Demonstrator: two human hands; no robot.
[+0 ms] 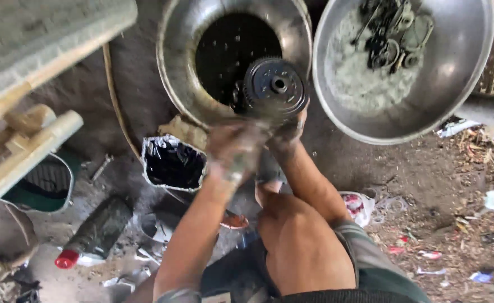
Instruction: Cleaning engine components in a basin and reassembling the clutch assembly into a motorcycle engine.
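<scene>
Over the rim of a wide steel basin holding black liquid, a round dark gear: toothed edge, hub hole at the middle, small holes ringed round it, coated in grime; held up face-on, partly over the basin's dark pool. Just right of it, touching or nearly so, a second steel basin with grey sudsy residue and a heap of small blackened metal parts near its top. Below the first basin, a cut-open container with jagged foil-like edge, full of black fluid. Lower left, a dirty bottle lying on its side, red cap pointing down-left; beside it a green woven basket under pale wooden slats. Right hand clamped on the gear's lower edge, fingers curled behind it; left hand blurred, smeared black, closed just under the gear, though grip on it hard to tell.
</scene>
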